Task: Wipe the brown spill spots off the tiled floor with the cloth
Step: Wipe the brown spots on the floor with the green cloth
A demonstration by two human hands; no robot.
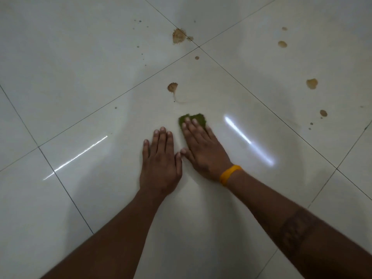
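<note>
Several large glossy white tiles make up the floor [80, 67], split by thin dark grout lines that cross near the top centre and again at the left and right edges. Two bright streaks of reflected light lie on it, one left of the hands and one right.

Both bare forearms reach in from the bottom edge. The right one carries a dark band of markings partway up and a yellow wristband [229, 174] at the wrist.

The left hand [160, 162] lies palm down on the bare tile, fingers straight and close together, thumb out to the side; it holds nothing. Its thumb tip sits just beside the thumb of the right hand [203, 150].

The right hand is also flat, palm down, fingers extended and slightly spread, pressing the cloth [198, 118] against the floor. The cloth is small, green and crumpled; most of it is hidden under the fingers, with only its far edge showing beyond the fingertips.

Brown spots are scattered across the far part of the floor. The nearest spot [172, 87] sits just beyond the cloth, with a thin smeared tail curving toward it. A bigger splat [178, 35] lies near the grout crossing. Four more blots run down the right side, well apart from the hands, and tiny specks dot the tile at upper left.
</note>
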